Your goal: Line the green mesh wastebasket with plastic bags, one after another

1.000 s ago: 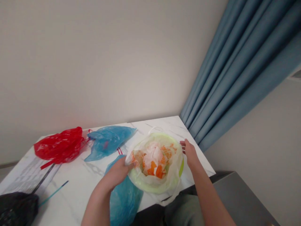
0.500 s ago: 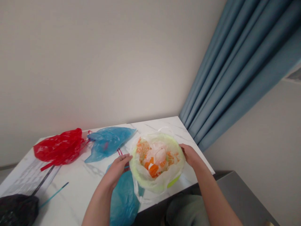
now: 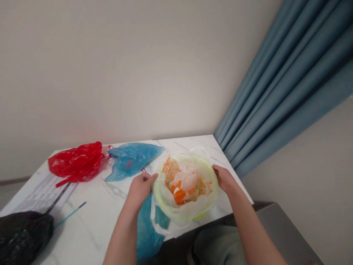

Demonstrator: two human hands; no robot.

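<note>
A lime-green bin (image 3: 200, 215) with a translucent white plastic bag (image 3: 172, 211) lining it stands near the table's front edge. Inside lie crumpled orange-and-white wrappers (image 3: 180, 197) and a pinkish-white crumpled plastic piece (image 3: 190, 181). My left hand (image 3: 142, 186) grips the left side of the rim, thumb on top. On the opposite side, my right hand (image 3: 224, 179) holds the rim at the bag's edge, its fingers partly hidden. The bag's loose edge hangs over the front left of the bin. A blue plastic bag (image 3: 149, 235) lies below my left forearm, partly covered.
Toward the wall lie a red plastic bag (image 3: 78, 162) and another blue bag (image 3: 134, 158). A black plastic bag (image 3: 24, 235), a thin blue stick (image 3: 70, 214) and printed paper (image 3: 35, 197) are at the left. A blue curtain (image 3: 264, 99) hangs at the right.
The view has shifted, so the table and bags sit slightly further right and higher. Both hands still hold the bin's rim; the liner's loose edge spreads more at the front left.
</note>
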